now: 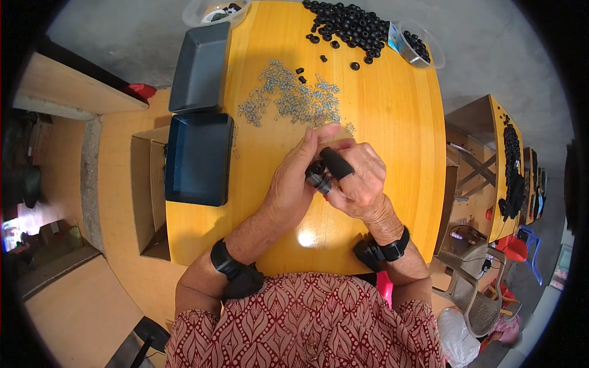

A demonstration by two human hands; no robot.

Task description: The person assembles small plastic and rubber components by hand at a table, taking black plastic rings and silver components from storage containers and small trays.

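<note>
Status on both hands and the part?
Left hand and right hand both closed on black part. Springs beyond, apart. Nothing in the way.

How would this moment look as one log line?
left hand: pinches small black part | right hand: grips it too | metal bits beyond

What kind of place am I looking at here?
Probably a small assembly workshop. The yellow wooden table carries a heap of black rubber rings and a scatter of small metal springs, with dark trays at one side and a similar bench nearby.
</note>
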